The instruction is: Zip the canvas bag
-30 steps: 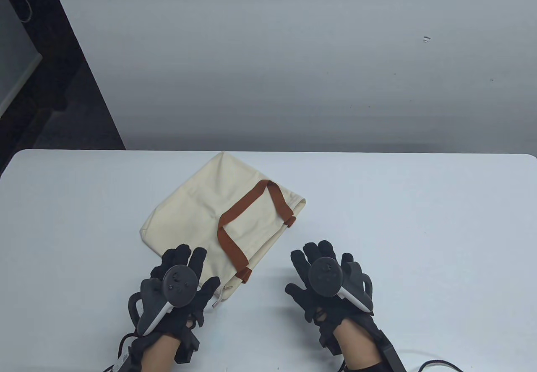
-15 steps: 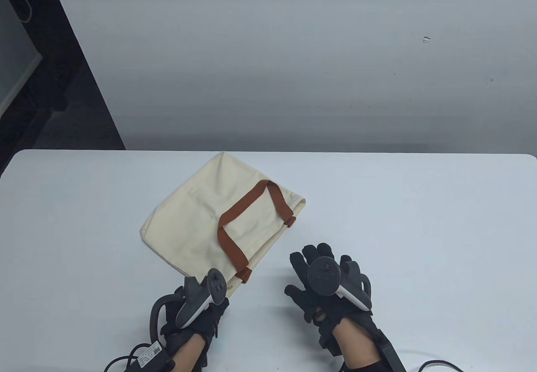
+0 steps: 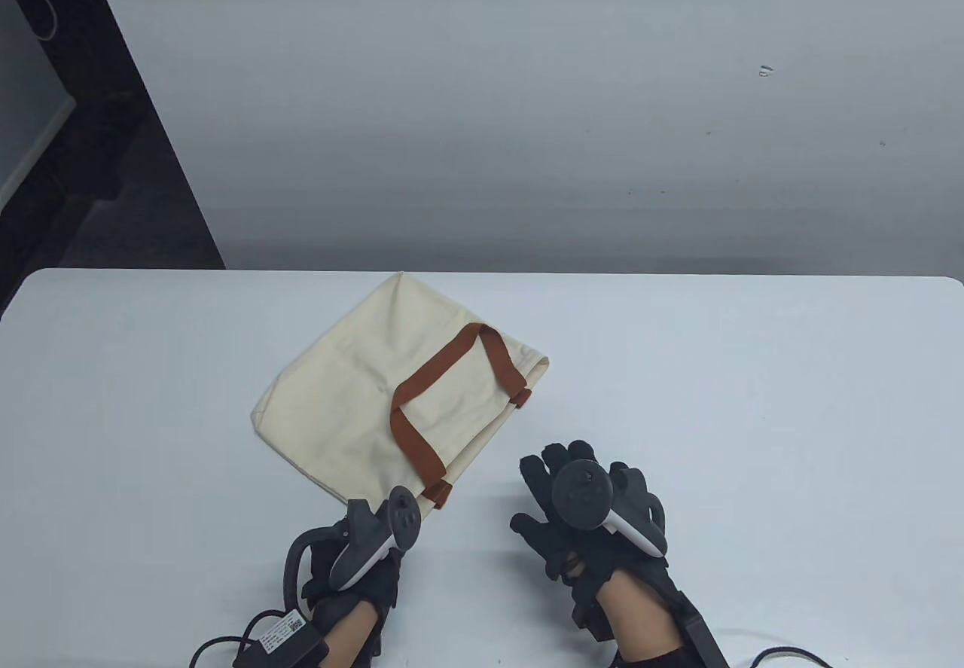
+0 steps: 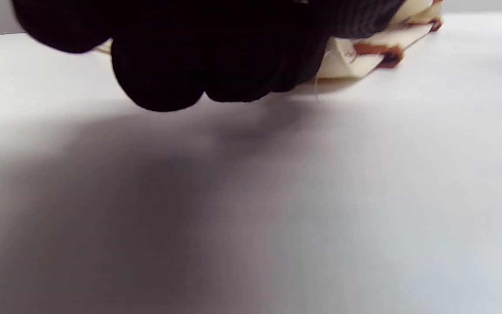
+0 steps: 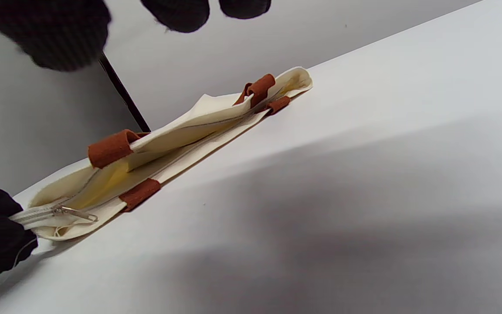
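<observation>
The cream canvas bag with brown straps [image 3: 376,389] lies left of the middle on the white worktop [image 3: 753,397], its zip mostly undone. The left hand [image 3: 354,555] pinches the bag's near corner by the zip end. The right hand [image 3: 584,502] hovers, fingers spread. Next, I think, it must pinch the little silver zip pull [image 5: 74,213] and slide it along.

A white table [image 3: 753,397] carries a cream canvas bag [image 3: 354,389], seemingly lying flat.
</observation>
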Motion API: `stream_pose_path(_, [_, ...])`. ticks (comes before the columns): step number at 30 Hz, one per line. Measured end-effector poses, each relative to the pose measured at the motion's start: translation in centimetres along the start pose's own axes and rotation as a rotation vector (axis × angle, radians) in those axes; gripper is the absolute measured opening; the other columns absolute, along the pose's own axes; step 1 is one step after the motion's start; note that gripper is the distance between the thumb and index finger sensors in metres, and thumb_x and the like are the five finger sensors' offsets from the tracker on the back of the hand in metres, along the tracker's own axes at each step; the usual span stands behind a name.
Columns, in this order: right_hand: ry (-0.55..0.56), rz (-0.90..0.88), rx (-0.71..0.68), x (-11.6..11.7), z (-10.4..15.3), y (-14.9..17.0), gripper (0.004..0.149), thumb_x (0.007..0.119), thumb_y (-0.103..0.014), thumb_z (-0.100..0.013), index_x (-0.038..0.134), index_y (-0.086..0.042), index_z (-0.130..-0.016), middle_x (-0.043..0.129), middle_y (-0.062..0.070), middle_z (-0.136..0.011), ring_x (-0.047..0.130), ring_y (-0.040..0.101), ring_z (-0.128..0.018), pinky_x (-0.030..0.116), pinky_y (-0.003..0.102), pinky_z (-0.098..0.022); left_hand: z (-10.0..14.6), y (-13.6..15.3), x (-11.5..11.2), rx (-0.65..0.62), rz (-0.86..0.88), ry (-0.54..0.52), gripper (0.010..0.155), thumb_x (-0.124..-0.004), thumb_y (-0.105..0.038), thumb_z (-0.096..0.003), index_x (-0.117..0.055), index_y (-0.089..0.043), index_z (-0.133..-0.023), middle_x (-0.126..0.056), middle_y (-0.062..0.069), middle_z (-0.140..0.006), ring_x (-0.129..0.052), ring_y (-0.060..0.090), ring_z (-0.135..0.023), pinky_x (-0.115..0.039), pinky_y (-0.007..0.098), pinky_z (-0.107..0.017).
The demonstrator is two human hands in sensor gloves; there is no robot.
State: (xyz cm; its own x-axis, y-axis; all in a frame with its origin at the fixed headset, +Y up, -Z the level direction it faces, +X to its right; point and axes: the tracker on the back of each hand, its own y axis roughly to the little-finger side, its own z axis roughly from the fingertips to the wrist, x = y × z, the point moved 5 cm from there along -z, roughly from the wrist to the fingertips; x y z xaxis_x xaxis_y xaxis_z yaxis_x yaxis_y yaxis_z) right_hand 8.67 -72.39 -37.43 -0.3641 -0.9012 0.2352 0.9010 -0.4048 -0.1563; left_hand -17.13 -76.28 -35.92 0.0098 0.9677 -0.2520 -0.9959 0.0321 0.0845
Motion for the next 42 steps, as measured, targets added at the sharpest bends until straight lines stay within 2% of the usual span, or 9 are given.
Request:
stream_pose_path(3, [0.031, -0.021, 0.010, -0.7, 0.2, 0.2, 0.075, 0.070, -0.058, -0.038, 0.037, -0.033, -0.101, 0.036, 0.003, -0.110, 0.024, 0.033, -0.106, 0.014, 0.067, -0.066, 0.4, 0.1, 1.2, -0.059, 0.109, -0.029, 0.041, -0.070, -0.050, -0.0372, -0.087, -0.035, -0.071, -0.100, -0.005, -0.053, -0.100, 0.023, -0.040, -0.081, 0.046, -0.037])
stream_pose_path(5, [0.044, -0.044, -0.003, -1.0, 0.3, 0.0, 0.075, 0.070, -0.059, -0.038, 0.040, -0.032, -0.101, 0.045, 0.005, -0.108, 0.038, 0.035, -0.104, 0.026, 0.067, -0.068, 0.7, 0.0, 1.7, -0.092, 0.155, -0.029, 0.041, -0.070, -0.050, -0.0369, -0.087, -0.036, -0.072, -0.100, -0.005, -0.052, -0.100, 0.023, -0.039, -0.081, 0.046, -0.036])
stream_pose_path(8, [0.034, -0.138, -0.051, -0.9, 0.3, -0.9, 0.070, 0.071, -0.057, -0.039, 0.050, -0.028, -0.099, 0.068, 0.007, -0.094, 0.076, 0.036, -0.083, 0.057, 0.059, -0.059, 1.1, -0.1, 2.2, -0.140, 0.208, -0.011, 0.041, -0.071, -0.049, -0.0366, -0.087, -0.037, -0.073, -0.100, -0.006, -0.051, -0.100, 0.023, -0.039, -0.082, 0.046, -0.036])
stream_pose_path(11, [-0.033, -0.233, -0.104, 0.1, -0.1, -2.5, 0.063, 0.072, -0.053, -0.039, 0.061, -0.025, -0.094, 0.081, 0.009, -0.080, 0.088, 0.032, -0.059, 0.068, 0.053, -0.044, 1.6, -0.5, 2.4, -0.179, 0.228, 0.021, 0.042, -0.071, -0.049, -0.0365, -0.086, -0.039, -0.074, -0.100, -0.006, -0.051, -0.100, 0.023, -0.039, -0.081, 0.046, -0.036])
stream_pose_path(18, [-0.172, -0.211, -0.183, 4.0, -1.4, -5.6, 0.054, 0.073, -0.046, -0.041, 0.067, -0.027, -0.091, 0.087, 0.007, -0.068, 0.090, 0.025, -0.041, 0.072, 0.046, -0.029, 2.1, -1.7, 2.1, -0.266, 0.221, 0.092, 0.042, -0.072, -0.049, -0.0357, -0.087, -0.040, -0.074, -0.100, -0.006, -0.049, -0.099, 0.022, -0.033, -0.081, 0.044, -0.031])
stream_pose_path(22, [-0.247, -0.215, -0.129, 6.1, -2.4, -5.2, 0.059, 0.072, -0.044, -0.042, 0.051, -0.034, -0.097, 0.085, 0.008, -0.067, 0.088, 0.025, -0.040, 0.071, 0.046, -0.029, 2.2, -2.2, 1.8, -0.310, 0.229, 0.129, 0.042, -0.073, -0.049, -0.0350, -0.087, -0.041, -0.074, -0.100, -0.006, -0.049, -0.098, 0.021, -0.032, -0.081, 0.044, -0.031])
stream_pose_path(25, [-0.300, -0.257, -0.126, 7.3, -2.9, -5.1, 0.060, 0.073, -0.043, -0.043, 0.047, -0.035, -0.096, 0.085, 0.008, -0.065, 0.087, 0.025, -0.038, 0.071, 0.046, -0.029, 2.3, -2.6, 1.4, -0.349, 0.249, 0.165, 0.043, -0.073, -0.048, -0.0346, -0.088, -0.041, -0.074, -0.100, -0.006, -0.050, -0.098, 0.022, -0.034, -0.080, 0.045, -0.033])
stream_pose_path(32, [-0.340, -0.300, -0.162, 8.2, -3.2, -5.7, 0.055, 0.078, -0.038, -0.041, 0.061, -0.031, -0.093, 0.085, 0.006, -0.062, 0.086, 0.023, -0.036, 0.070, 0.047, -0.031, 2.2, -2.9, 0.9, -0.381, 0.211, 0.205, 0.043, -0.074, -0.047, -0.0341, -0.088, -0.040, -0.074, -0.098, -0.005, -0.053, -0.097, 0.023, -0.038, -0.079, 0.046, -0.036])
stream_pose_path(42, [-0.348, -0.306, -0.179, 8.3, -3.2, -6.0, 0.039, 0.083, -0.034, -0.042, 0.078, -0.024, -0.079, 0.086, 0.005, -0.058, 0.086, 0.023, -0.035, 0.070, 0.047, -0.033, 2.4, -3.3, 0.3, -0.399, 0.179, 0.229, 0.042, -0.075, -0.046, -0.0343, -0.088, -0.041, -0.074, -0.098, -0.005, -0.054, -0.097, 0.023, -0.039, -0.079, 0.046, -0.038])
